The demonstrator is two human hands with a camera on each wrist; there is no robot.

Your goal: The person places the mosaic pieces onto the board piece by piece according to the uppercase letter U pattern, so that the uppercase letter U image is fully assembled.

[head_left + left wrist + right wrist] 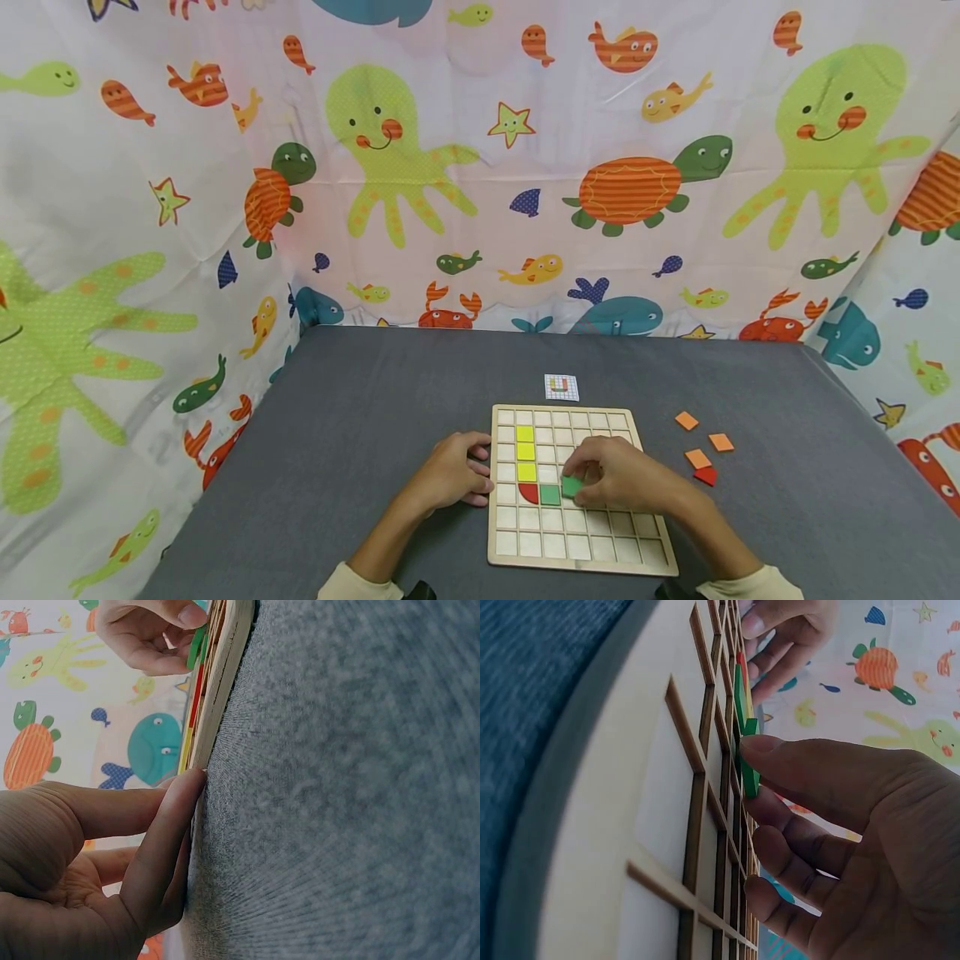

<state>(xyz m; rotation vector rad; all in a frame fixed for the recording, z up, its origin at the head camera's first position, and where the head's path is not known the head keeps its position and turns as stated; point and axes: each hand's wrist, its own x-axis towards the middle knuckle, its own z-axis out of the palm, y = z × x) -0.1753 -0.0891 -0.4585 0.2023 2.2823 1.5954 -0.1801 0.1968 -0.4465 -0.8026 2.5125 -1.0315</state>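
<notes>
On grid board (577, 546): R hand (626, 479) pinches green tile (572, 487); L hand (450, 475) fingers straight at edge.

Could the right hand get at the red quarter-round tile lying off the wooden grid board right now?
Probably not yet: the right hand pinches a green square tile, though bare grey cloth lies between it and the red quarter-round tile.

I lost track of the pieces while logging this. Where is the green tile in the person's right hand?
In the head view, the green tile is pinched by the right hand over the wooden board, just right of the placed green square.
</notes>
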